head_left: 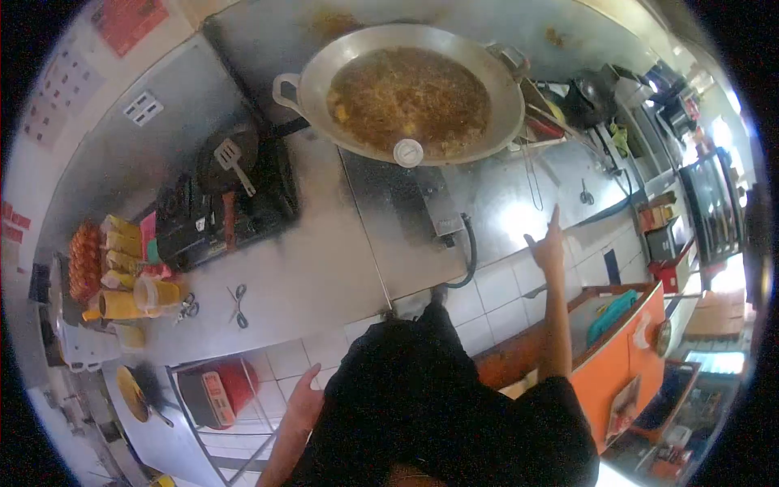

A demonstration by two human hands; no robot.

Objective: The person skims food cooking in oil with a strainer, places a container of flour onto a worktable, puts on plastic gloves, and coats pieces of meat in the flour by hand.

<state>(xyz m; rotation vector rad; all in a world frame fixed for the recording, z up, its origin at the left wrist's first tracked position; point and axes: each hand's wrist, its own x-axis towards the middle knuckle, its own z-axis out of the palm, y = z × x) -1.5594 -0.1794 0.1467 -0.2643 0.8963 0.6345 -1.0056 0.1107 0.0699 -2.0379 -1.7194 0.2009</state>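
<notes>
Grip loosely open, nothing seen held: our right hand [548,247] nearer wok [507,101], our left hand [303,402] farther from it. Wok ahead of us; thermometer [408,152] at wok's near rim, probably for easy reading.

Looks like smooth, dullish metal for the wok [314,97], shiny metal across the counter [324,252], matt cloth for the clothing [406,361].

With twelve straight ahead of the person, I see the right arm stretched toward one o'clock, its hand [549,249] loosely unfolded, index finger aimed at twelve, thumb at ten. The left hand [303,403] hangs low at nine, thumb out, other fingers unclear.
</notes>
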